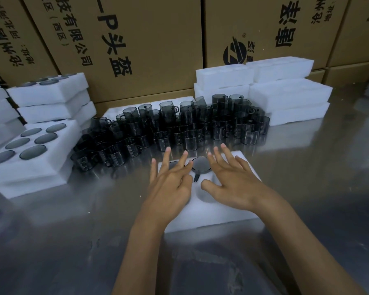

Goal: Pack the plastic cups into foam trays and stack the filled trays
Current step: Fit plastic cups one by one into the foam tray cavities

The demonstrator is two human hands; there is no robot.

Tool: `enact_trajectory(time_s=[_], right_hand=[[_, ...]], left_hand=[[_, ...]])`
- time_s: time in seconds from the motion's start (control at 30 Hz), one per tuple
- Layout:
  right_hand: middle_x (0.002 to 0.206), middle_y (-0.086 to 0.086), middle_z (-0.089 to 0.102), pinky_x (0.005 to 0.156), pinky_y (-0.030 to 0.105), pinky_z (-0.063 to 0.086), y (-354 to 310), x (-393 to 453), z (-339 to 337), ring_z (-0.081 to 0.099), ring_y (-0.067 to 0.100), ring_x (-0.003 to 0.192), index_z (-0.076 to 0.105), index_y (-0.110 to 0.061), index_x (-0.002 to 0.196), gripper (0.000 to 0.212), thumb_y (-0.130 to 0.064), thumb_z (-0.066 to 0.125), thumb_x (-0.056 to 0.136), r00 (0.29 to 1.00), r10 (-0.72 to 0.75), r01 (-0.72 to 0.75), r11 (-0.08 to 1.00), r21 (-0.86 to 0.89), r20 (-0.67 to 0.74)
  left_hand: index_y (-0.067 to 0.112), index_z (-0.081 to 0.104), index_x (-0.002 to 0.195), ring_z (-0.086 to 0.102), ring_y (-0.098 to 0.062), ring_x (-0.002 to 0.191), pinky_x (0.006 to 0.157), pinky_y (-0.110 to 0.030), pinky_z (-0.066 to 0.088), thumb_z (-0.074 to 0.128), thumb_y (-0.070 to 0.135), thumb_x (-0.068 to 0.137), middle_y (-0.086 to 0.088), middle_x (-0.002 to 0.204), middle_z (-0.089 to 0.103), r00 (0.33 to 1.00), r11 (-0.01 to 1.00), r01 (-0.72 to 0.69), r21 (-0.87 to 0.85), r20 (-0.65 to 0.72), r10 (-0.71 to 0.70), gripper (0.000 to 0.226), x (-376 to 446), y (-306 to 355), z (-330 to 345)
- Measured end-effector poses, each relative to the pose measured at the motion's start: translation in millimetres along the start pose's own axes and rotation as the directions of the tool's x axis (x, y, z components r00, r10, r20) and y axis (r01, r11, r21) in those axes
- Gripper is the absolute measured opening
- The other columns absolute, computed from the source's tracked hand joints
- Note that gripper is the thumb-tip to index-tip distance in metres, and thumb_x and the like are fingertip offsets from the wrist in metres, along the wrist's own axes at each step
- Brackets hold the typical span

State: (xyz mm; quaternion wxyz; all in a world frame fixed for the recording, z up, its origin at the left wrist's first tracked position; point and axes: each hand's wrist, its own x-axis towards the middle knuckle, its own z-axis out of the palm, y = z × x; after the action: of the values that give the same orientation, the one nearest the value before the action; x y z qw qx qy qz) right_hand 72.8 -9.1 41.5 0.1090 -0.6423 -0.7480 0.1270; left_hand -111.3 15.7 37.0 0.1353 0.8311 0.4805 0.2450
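Observation:
A white foam tray (213,218) lies on the metal table in front of me. Two smoky grey plastic cups sit in its far holes: one cup (201,164) shows between my hands, the other cup (172,165) is partly under my left fingers. My left hand (170,184) lies spread over the tray's left side, fingers straight. My right hand (232,179) is spread over the right side, fingers straight, holding nothing. Behind the tray stands a crowd of loose cups (175,128), several of them stacked.
Filled trays (32,165) are stacked at the left, with more filled stacks (51,96) behind. Empty foam trays (285,96) are piled at the back right. Brown cardboard boxes (136,39) wall off the back. Bare metal table (73,252) spreads in front.

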Motion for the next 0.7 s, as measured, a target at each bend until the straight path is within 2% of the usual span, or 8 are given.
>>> enact_trajectory(time_s=[0.2, 0.4, 0.47, 0.57, 0.63, 0.7], right_hand=[[0.164, -0.008, -0.020, 0.121, 0.034, -0.010, -2, -1, 0, -0.029, 0.002, 0.145, -0.003, -0.019, 0.160, 0.078, -0.055, 0.029, 0.098, 1.000, -0.003, 0.003, 1.000, -0.021, -0.001], [0.167, -0.006, -0.006, 0.123, 0.036, -0.001, -6, -2, -1, -0.012, 0.005, 0.152, 0.005, -0.021, 0.161, 0.075, -0.054, 0.031, 0.099, 0.999, 0.027, -0.027, 1.000, 0.004, -0.040], [0.168, -0.004, 0.005, 0.121, 0.035, 0.007, -9, -3, -2, -0.001, 0.007, 0.153, 0.014, -0.020, 0.160, 0.072, -0.052, 0.033, 0.099, 0.995, 0.023, -0.022, 1.000, 0.017, -0.094], [0.162, -0.002, 0.030, 0.116, 0.036, 0.020, -9, -4, -9, 0.023, 0.012, 0.148, 0.035, -0.017, 0.154, 0.060, -0.042, 0.036, 0.100, 0.971, 0.037, -0.020, 0.997, 0.075, -0.235], [0.155, -0.001, 0.043, 0.112, 0.040, 0.025, -5, -4, -14, 0.035, 0.018, 0.141, 0.047, -0.015, 0.146, 0.052, -0.037, 0.040, 0.099, 0.937, 0.070, -0.048, 0.996, 0.074, -0.343], [0.150, 0.000, 0.049, 0.110, 0.042, 0.029, 3, -3, -18, 0.037, 0.020, 0.139, 0.052, -0.016, 0.142, 0.049, -0.034, 0.047, 0.097, 0.886, 0.150, -0.109, 0.987, 0.117, -0.438]], left_hand=[[0.030, 0.038, 0.151, -0.018, 0.007, 0.143, 0.118, -0.033, -0.022, 0.028, 0.023, 0.104, 0.024, 0.160, 0.014, 0.997, 0.998, 0.050, 0.022, 0.061, -0.051, 0.048, 2, -2, 1], [0.036, 0.038, 0.150, 0.004, 0.003, 0.150, 0.120, -0.030, -0.012, 0.033, 0.022, 0.103, 0.024, 0.158, 0.026, 0.988, 0.986, 0.134, -0.098, 0.087, -0.125, 0.049, 1, 1, 1], [0.036, 0.047, 0.145, 0.019, -0.003, 0.148, 0.122, -0.034, 0.001, 0.038, 0.021, 0.102, 0.021, 0.153, 0.038, 0.992, 0.989, 0.129, -0.079, 0.017, -0.128, 0.046, 1, 3, -1], [0.034, 0.064, 0.128, 0.049, -0.015, 0.128, 0.112, -0.042, 0.029, 0.043, 0.022, 0.100, 0.013, 0.133, 0.061, 0.988, 0.991, 0.130, 0.009, -0.083, -0.129, 0.036, 18, 8, -11], [0.030, 0.066, 0.124, 0.058, -0.025, 0.115, 0.104, -0.046, 0.042, 0.046, 0.021, 0.098, 0.002, 0.123, 0.068, 0.983, 0.984, 0.170, 0.049, -0.078, -0.166, 0.034, 46, 9, -19], [0.023, 0.064, 0.127, 0.060, -0.032, 0.112, 0.100, -0.045, 0.048, 0.047, 0.015, 0.096, -0.009, 0.123, 0.067, 0.974, 0.974, 0.224, 0.031, -0.027, -0.224, 0.036, 80, 8, -22]])
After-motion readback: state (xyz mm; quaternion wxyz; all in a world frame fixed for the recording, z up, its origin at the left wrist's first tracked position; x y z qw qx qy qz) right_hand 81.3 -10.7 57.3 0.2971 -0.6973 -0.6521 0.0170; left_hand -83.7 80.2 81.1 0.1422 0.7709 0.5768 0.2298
